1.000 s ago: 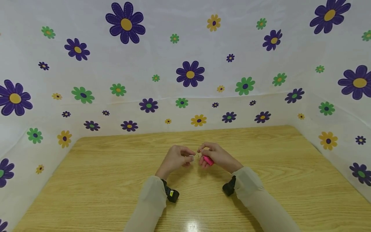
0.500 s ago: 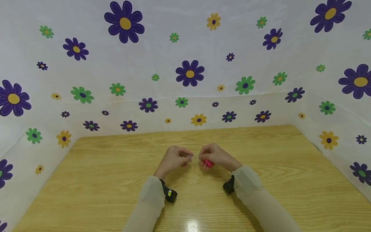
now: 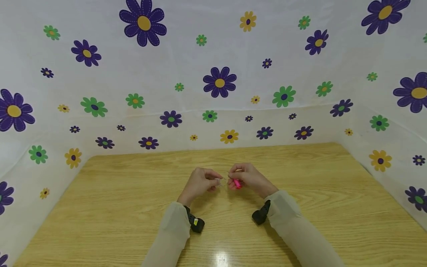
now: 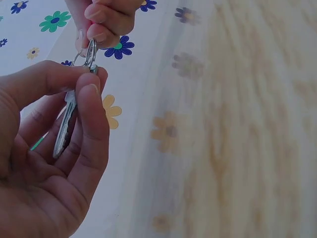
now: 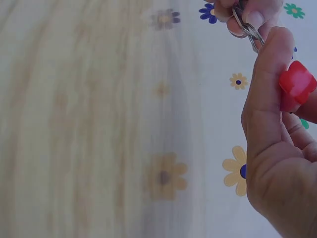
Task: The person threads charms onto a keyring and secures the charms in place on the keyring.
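Observation:
Both hands meet above the wooden table. My left hand [image 3: 199,184] pinches a silver key [image 4: 66,124] near its head; the blade hangs down inside the palm in the left wrist view. Metal key rings [image 4: 90,53] run from there to the fingertips of my right hand [image 3: 248,178], which pinch their other end. A pink-red keychain piece [image 5: 297,84] with a lobed end sits against the right fingers, partly covered by the hand. How the rings link to each other is too small to tell.
A light wooden tabletop [image 3: 116,207] spreads under the hands. White cloth [image 3: 186,55] with printed flowers walls off the back and both sides. A black wrist camera [image 3: 197,225] sits at the left wrist, another [image 3: 261,213] at the right.
My right fingers have shifted their hold at the rings, and the pink keychain piece has turned a little in that hand. The left hand stays nearly still.

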The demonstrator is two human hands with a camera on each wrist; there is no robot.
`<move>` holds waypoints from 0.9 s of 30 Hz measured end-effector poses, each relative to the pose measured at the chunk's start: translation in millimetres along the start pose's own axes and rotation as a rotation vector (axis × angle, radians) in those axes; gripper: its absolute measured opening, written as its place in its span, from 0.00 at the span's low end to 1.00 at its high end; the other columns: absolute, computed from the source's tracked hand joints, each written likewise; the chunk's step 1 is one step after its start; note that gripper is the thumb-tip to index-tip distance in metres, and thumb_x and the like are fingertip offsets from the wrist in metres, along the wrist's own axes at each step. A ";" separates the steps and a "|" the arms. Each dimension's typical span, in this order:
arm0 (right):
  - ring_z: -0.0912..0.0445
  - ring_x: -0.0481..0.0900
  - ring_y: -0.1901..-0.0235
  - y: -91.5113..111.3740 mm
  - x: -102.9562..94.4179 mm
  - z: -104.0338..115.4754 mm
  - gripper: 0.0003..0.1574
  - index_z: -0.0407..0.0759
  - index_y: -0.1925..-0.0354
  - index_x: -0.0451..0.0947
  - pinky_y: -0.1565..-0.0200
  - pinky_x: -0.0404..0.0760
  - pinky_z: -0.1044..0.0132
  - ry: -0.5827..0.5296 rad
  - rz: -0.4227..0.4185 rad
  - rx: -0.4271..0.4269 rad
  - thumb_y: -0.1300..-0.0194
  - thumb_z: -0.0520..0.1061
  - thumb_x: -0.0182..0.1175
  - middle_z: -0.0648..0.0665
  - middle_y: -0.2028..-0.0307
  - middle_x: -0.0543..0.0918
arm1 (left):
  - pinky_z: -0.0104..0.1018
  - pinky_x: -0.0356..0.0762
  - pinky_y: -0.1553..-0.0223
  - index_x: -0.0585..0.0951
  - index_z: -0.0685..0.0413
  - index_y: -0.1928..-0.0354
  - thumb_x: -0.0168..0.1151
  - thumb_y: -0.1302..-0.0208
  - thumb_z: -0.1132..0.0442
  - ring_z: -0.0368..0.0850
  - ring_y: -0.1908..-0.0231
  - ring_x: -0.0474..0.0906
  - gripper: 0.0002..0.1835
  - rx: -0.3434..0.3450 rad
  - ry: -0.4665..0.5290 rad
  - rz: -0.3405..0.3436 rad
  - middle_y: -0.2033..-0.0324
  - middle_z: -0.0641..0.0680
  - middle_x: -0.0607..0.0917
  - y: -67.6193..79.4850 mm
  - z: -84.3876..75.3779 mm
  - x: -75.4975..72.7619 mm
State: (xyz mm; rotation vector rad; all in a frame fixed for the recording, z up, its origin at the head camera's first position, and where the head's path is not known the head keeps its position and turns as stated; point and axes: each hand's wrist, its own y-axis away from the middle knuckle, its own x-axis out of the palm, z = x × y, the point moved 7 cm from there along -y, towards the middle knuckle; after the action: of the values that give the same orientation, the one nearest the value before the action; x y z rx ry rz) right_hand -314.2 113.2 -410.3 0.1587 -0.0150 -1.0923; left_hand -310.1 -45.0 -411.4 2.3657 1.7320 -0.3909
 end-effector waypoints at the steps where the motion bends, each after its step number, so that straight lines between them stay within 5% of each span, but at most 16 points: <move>1: 0.54 0.83 0.72 0.1 0.4 0.0 0.10 0.23 0.56 0.72 0.64 0.85 0.65 0.000 0.003 -0.002 0.24 0.34 0.52 0.40 0.70 0.84 | 0.38 0.85 0.70 0.88 0.69 0.58 0.66 0.35 0.74 0.44 0.75 0.83 0.06 -0.004 0.009 -0.001 0.70 0.58 0.88 0.1 0.7 0.0; 16: 0.56 0.80 0.75 0.9 7.2 5.5 0.07 0.36 0.60 0.72 0.67 0.83 0.66 -0.068 0.115 -0.074 0.21 0.33 0.47 0.41 0.69 0.83 | 0.34 0.83 0.68 0.84 0.74 0.51 0.65 0.34 0.71 0.43 0.73 0.80 0.13 -0.120 0.257 0.074 0.69 0.54 0.87 1.3 11.4 -0.9; 27: 0.57 0.80 0.74 2.4 17.8 14.6 0.09 0.32 0.60 0.73 0.68 0.81 0.66 -0.011 0.206 -0.165 0.21 0.33 0.47 0.39 0.69 0.84 | 0.32 0.83 0.69 0.85 0.70 0.53 0.66 0.34 0.69 0.40 0.75 0.80 0.12 -0.145 0.234 0.094 0.69 0.54 0.88 0.9 13.1 4.3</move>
State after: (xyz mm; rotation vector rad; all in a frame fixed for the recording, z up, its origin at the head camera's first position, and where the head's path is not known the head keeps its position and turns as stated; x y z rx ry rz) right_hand -305.2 96.8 -396.7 0.0027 0.0482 -0.8847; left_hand -309.4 -45.3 -425.3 2.4550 1.6680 0.0270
